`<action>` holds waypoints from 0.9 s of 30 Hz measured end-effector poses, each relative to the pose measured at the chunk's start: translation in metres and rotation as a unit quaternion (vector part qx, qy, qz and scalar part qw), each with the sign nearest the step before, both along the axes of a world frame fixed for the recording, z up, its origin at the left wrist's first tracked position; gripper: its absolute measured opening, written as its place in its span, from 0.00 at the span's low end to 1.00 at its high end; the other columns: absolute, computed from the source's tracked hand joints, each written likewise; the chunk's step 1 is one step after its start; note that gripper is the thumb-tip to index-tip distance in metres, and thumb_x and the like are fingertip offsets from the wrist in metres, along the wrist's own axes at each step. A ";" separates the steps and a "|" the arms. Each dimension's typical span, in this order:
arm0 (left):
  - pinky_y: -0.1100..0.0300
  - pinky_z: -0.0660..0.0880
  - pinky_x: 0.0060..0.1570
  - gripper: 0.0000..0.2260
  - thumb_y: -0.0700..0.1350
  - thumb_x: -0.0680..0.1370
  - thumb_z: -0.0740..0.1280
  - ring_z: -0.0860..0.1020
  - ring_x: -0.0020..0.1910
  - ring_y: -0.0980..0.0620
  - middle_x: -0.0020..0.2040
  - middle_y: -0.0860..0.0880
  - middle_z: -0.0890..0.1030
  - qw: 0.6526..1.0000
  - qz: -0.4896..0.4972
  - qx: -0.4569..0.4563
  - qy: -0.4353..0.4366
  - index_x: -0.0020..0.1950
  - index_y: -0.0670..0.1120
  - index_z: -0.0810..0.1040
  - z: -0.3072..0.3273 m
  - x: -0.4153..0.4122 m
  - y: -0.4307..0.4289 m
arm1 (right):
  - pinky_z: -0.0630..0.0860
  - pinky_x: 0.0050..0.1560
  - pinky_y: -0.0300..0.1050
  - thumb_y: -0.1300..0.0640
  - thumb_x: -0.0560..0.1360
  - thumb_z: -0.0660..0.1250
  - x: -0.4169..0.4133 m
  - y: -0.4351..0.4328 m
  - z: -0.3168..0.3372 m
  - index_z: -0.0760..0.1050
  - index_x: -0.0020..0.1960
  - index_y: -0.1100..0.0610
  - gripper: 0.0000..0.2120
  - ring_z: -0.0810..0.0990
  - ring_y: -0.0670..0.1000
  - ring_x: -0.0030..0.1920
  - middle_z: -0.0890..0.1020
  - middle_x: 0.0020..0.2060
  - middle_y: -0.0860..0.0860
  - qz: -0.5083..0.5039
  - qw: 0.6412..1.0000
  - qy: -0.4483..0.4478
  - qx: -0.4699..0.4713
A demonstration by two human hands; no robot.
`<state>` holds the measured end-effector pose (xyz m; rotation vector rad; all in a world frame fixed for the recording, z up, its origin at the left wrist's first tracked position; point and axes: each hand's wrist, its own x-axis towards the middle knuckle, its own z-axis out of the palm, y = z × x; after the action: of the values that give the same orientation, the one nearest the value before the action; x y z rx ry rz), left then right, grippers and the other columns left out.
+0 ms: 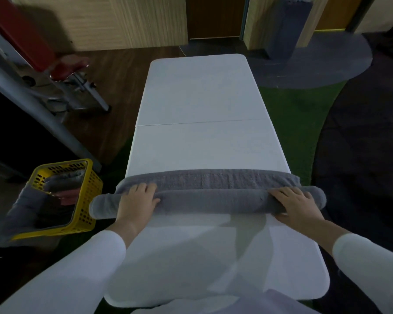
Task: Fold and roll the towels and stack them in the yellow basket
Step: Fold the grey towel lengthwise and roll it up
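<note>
A grey towel [209, 196] lies across the white table [202, 150], mostly rolled into a long tube, with a flat strip still unrolled on its far side. My left hand [137, 199] rests on the roll near its left end, fingers curved over the top. My right hand [297, 202] lies on the roll near its right end, fingers spread over it. The yellow basket [86, 189] stands on the floor left of the table, with grey towels and a reddish one inside and one grey towel hanging over its near rim.
The table's far half is bare white surface. A chair with a red seat [70, 66] and metal legs stands at the far left. Green turf and dark mats cover the floor to the right.
</note>
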<state>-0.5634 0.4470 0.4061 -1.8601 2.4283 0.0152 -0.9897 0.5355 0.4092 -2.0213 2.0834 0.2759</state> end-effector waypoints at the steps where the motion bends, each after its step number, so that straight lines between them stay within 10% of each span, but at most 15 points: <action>1: 0.56 0.72 0.39 0.14 0.52 0.81 0.62 0.80 0.52 0.45 0.56 0.46 0.79 0.999 0.017 0.007 0.044 0.64 0.48 0.73 -0.001 -0.003 -0.001 | 0.64 0.68 0.53 0.41 0.74 0.66 -0.001 -0.007 0.001 0.64 0.73 0.41 0.29 0.66 0.51 0.71 0.70 0.70 0.44 -0.006 1.000 0.002 0.005; 8: 0.48 0.71 0.62 0.26 0.63 0.76 0.66 0.75 0.63 0.45 0.63 0.48 0.77 0.993 -0.045 0.039 0.106 0.68 0.49 0.73 -0.008 -0.004 -0.006 | 0.72 0.57 0.57 0.46 0.74 0.69 0.007 -0.045 0.016 0.69 0.69 0.50 0.25 0.70 0.60 0.63 0.73 0.62 0.55 -0.106 0.992 -0.011 -0.070; 15: 0.43 0.74 0.50 0.26 0.53 0.65 0.79 0.76 0.54 0.40 0.56 0.45 0.78 0.999 -0.031 -0.035 -0.005 0.60 0.49 0.78 -0.004 0.020 -0.031 | 0.75 0.58 0.55 0.54 0.76 0.67 0.018 -0.055 0.015 0.70 0.70 0.51 0.23 0.68 0.58 0.68 0.72 0.66 0.53 -0.102 0.988 -0.095 -0.070; 18: 0.45 0.75 0.43 0.17 0.46 0.73 0.73 0.77 0.50 0.39 0.53 0.44 0.80 0.997 0.009 -0.072 0.005 0.61 0.46 0.78 0.005 0.016 -0.040 | 0.72 0.62 0.58 0.53 0.77 0.66 0.019 -0.064 0.018 0.70 0.70 0.51 0.22 0.68 0.58 0.68 0.72 0.67 0.53 -0.095 0.990 -0.069 -0.078; 27: 0.47 0.68 0.63 0.23 0.55 0.80 0.62 0.69 0.68 0.46 0.70 0.50 0.70 0.998 0.021 0.053 0.010 0.74 0.51 0.65 0.008 -0.008 -0.084 | 0.75 0.53 0.53 0.54 0.79 0.63 0.023 -0.112 0.022 0.75 0.59 0.56 0.12 0.72 0.60 0.58 0.73 0.55 0.57 -0.175 0.972 -0.146 -0.060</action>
<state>-0.5715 0.3627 0.4140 -1.8747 2.3507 0.1630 -0.9667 0.4233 0.4313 -1.5916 2.2498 -0.2015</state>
